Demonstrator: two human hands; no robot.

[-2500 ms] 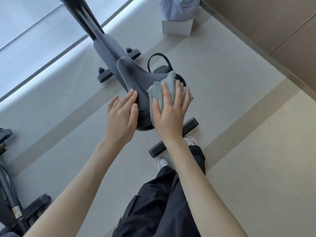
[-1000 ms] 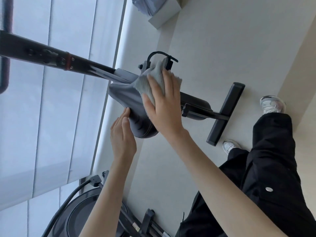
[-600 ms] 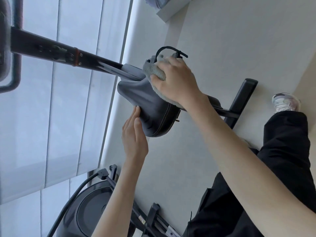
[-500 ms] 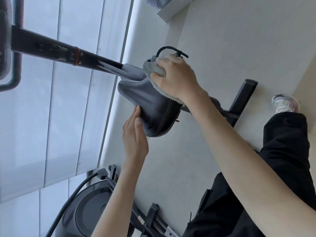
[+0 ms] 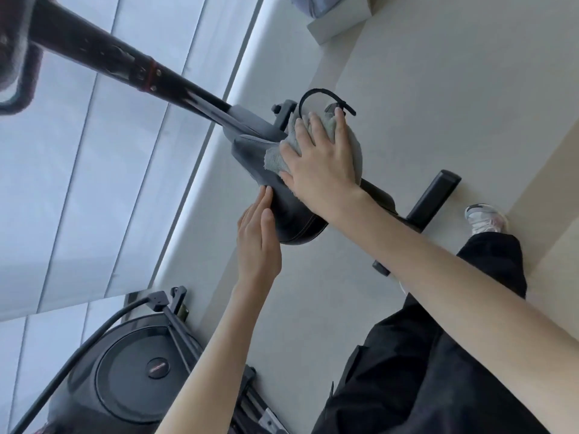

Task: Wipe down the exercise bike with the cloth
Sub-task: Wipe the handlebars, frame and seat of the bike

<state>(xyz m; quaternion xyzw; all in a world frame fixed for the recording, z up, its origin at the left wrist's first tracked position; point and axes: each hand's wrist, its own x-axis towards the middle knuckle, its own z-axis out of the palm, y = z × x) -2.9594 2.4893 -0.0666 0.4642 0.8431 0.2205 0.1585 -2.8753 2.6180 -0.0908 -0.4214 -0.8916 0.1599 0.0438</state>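
Note:
The exercise bike's black saddle (image 5: pixel 291 220) sits at the middle of the view, its dark frame post (image 5: pixel 131 68) running up to the left. A grey cloth (image 5: pixel 275 155) lies over the saddle's narrow front part. My right hand (image 5: pixel 319 161) presses flat on the cloth with fingers spread and straight. My left hand (image 5: pixel 257 242) rests with straight fingers against the saddle's left side. The bike's rear foot bar (image 5: pixel 429 198) shows beyond my right forearm.
Another machine with a round black flywheel cover (image 5: pixel 131 371) and a cable stands at the lower left. Window blinds (image 5: pixel 78 183) fill the left. A white box (image 5: pixel 338 20) sits on the floor at the top. My legs and one shoe (image 5: pixel 484 217) are at the right.
My right hand has gone from curled over the cloth to flat and spread on it. The left hand stays at the saddle's side.

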